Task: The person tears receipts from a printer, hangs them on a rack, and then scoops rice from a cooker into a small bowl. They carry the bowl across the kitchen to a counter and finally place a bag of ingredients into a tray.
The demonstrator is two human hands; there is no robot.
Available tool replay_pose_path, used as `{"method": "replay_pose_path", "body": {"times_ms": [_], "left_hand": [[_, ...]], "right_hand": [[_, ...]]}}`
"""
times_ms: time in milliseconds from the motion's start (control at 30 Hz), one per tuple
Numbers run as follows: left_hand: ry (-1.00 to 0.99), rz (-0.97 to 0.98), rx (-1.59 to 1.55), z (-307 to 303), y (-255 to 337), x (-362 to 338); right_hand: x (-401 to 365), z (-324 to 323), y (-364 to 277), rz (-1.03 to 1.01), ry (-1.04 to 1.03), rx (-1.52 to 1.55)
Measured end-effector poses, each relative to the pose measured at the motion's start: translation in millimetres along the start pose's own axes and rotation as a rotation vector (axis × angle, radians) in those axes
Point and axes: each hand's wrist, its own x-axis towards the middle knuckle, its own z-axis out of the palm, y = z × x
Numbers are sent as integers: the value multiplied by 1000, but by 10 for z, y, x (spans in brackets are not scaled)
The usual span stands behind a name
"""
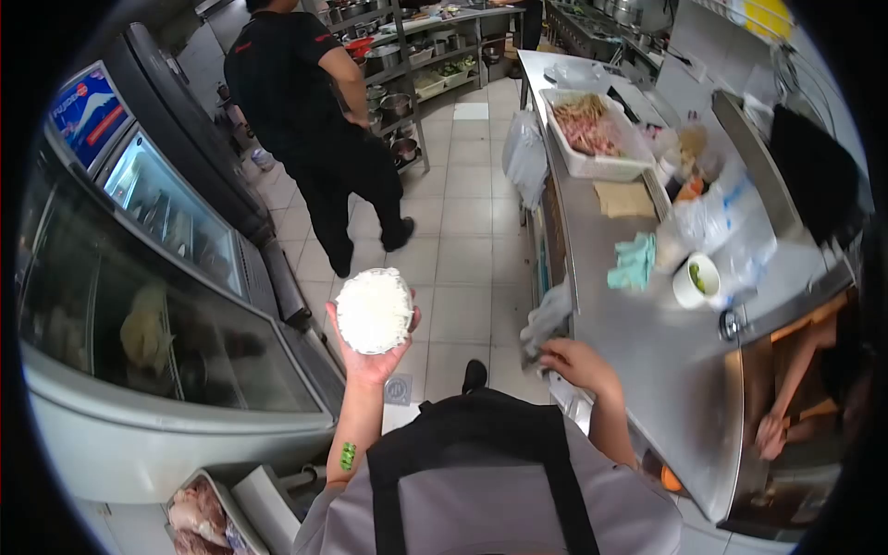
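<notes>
A bowl heaped with white rice rests on my left hand, whose fingers wrap round its sides from below. It is held out in front of me above the tiled floor, and the rice hides most of the bowl. My right hand hangs beside the steel counter's near edge, its fingers loosely bent and pointing left. Nothing shows in it. Close to its fingertips is a whitish plastic bag hanging at the counter's side.
On the steel counter are a white tub of sliced meat, a green cloth and a white cup. Glass-fronted fridges line the left. A person in black stands ahead; another person's hands show at right.
</notes>
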Motion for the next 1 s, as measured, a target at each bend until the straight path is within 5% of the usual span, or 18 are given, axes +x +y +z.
{"method": "replay_pose_path", "body": {"times_ms": [33, 100, 167, 233, 267, 300, 433, 633, 800, 1000], "left_hand": [[-5, 3, -6, 11, 118, 182], [81, 83, -67, 33, 401, 510], [22, 121, 4, -31, 745, 761], [193, 402, 59, -45, 994, 1036], [165, 364, 20, -186, 1172, 1115], [135, 330, -18, -331, 1367, 1212], [108, 372, -106, -387, 1751, 1860], [39, 327, -130, -781, 2557, 3335], [60, 97, -174, -791, 3119, 4856], [8, -118, -153, -646, 3196, 6804]], "right_hand": [[305, -135, -5, -170, 124, 95], [969, -492, -337, -191, 565, 511], [1612, -992, -701, -461, 1149, 700], [2050, -1680, -1153, -929, 1772, 566], [2063, -2001, -1347, -1145, 1883, 448], [2059, -2140, -1646, -1840, 1379, 1150], [2358, -2536, -2045, -1963, 668, 605], [3479, -2786, -1976, -1858, 517, 344], [4373, -3138, -1834, -1773, 480, 227], [5442, -3754, -1426, -1651, 405, 110]]}}
